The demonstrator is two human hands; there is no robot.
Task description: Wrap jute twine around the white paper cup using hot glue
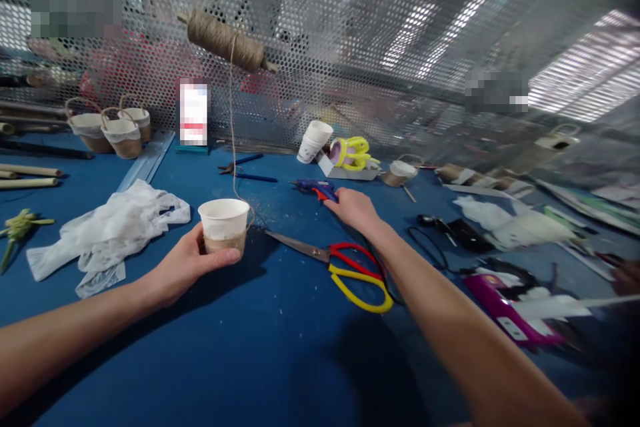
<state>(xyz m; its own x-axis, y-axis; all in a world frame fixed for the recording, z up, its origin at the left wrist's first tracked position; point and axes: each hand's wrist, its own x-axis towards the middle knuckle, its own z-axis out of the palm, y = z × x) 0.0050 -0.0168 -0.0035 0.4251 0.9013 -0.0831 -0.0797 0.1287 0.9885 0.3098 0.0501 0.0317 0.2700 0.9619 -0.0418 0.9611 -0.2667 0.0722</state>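
- Left hand (196, 255): closed around a white paper cup (224, 211), thumb across its front. Cup is upright, mouth up, lower part covered in brown twine.
- Right hand (357, 209): arm extended, fingers gripping the handle of a blue glue gun (311, 185); nozzle points left. Cannot tell whether the gun is clear of the blue counter (240, 367).
- Twine spool (225, 41): on a rod against the perforated metal screen (320, 33). Its strand (231, 113) drops to just behind the held cup; the join, if any, is hidden.
- Scissors (321, 253): between the forearms, blades toward the cup, one handle red, one yellow.
- White fabric (120, 227): crumpled, left of the cup.
- Far left: three handled cups (125, 140), bases brown, grouped near the screen.
- Beyond the gun: stacked white cups (314, 141), tilted, beside yellow-handled scissors (356, 153).
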